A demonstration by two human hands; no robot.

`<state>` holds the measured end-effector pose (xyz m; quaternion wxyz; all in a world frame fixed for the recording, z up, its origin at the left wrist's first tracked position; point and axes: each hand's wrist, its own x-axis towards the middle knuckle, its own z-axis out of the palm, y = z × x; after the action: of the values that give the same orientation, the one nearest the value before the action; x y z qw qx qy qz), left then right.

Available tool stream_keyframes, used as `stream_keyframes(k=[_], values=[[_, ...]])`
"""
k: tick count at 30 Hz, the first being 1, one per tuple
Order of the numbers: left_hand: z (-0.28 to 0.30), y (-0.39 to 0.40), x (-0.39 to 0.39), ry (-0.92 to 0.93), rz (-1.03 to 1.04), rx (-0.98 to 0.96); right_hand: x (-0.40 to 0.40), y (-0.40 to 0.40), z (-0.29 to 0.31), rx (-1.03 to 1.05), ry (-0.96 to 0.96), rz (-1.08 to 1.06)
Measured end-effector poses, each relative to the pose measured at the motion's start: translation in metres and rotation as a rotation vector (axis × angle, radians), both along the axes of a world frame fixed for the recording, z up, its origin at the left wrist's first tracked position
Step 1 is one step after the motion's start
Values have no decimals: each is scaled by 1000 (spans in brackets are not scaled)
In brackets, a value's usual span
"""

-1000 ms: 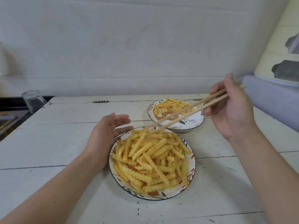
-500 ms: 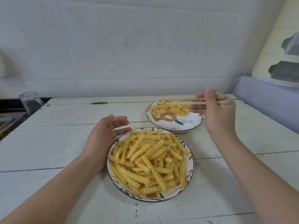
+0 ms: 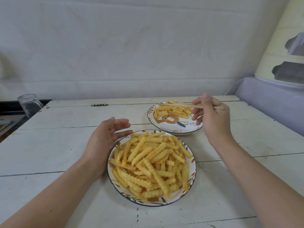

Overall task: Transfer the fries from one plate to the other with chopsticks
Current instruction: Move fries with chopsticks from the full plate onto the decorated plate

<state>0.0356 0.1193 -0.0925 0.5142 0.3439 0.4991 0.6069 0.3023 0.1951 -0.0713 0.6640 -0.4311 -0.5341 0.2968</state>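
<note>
Chopsticks (image 3: 180,105) pinched in the right hand (image 3: 213,116) lie level over the far plate (image 3: 166,127), probably to drop fries (image 3: 174,110) there, while the left hand (image 3: 105,139), fingers straight, rests against the near plate (image 3: 113,176), full of fries, likely to steady it on the tabletop (image 3: 57,145).

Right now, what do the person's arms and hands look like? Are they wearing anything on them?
Both arms are bare as far as the picture shows: no sleeves reach into view. The left hand and the right hand wear no gloves, and no rings, watch or bracelet show on the fingers or wrists. No markings are visible either.
</note>
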Motion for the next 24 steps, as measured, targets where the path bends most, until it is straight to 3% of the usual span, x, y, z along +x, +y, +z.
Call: stream_keyframes(k=[16, 21, 24], values=[[-1, 0, -1, 18, -5, -7, -18, -1, -10, -13, -100, 1], [0, 0, -1, 6, -7, -11, -7, 1, 8, -28, 163, -17], [0, 0, -2, 6, -12, -7, 15, -1, 29, -56, 386, 86]])
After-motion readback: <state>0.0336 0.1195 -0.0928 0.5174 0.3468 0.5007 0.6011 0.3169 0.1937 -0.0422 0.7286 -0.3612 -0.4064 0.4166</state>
